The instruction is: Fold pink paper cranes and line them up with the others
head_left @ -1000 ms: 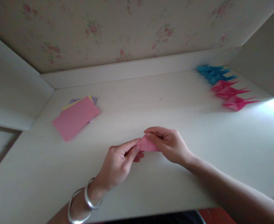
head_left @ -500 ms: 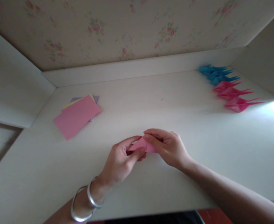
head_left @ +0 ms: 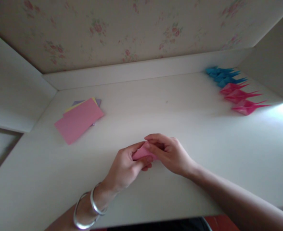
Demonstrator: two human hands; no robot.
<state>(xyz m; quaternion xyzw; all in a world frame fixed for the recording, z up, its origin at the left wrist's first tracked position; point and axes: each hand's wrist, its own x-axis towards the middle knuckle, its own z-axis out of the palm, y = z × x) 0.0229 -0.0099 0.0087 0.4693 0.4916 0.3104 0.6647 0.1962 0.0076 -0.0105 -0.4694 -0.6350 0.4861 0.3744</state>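
Between my two hands is a small piece of folded pink origami paper (head_left: 139, 153), held just above the white desk. My left hand (head_left: 126, 165) pinches its left and lower edge, thumb on the near face and fingers behind. From the other side my right hand (head_left: 171, 154) grips the upper right part, with the thumb lying across the face and the index finger over the top edge. My fingers cover much of the paper, so its full folded shape is hidden.
On the left lies a stack of pink, yellow and purple paper sheets (head_left: 80, 120). At the back right, several blue folded paper cranes (head_left: 224, 76) stand in a row with pink paper cranes (head_left: 244, 106). White side panels and a flowered wall (head_left: 132, 32) enclose the desk (head_left: 180, 199).
My right hand has slid slightly left along the pink paper, and its thumb covers more of it. My left hand keeps its pinch with hardly any shift.
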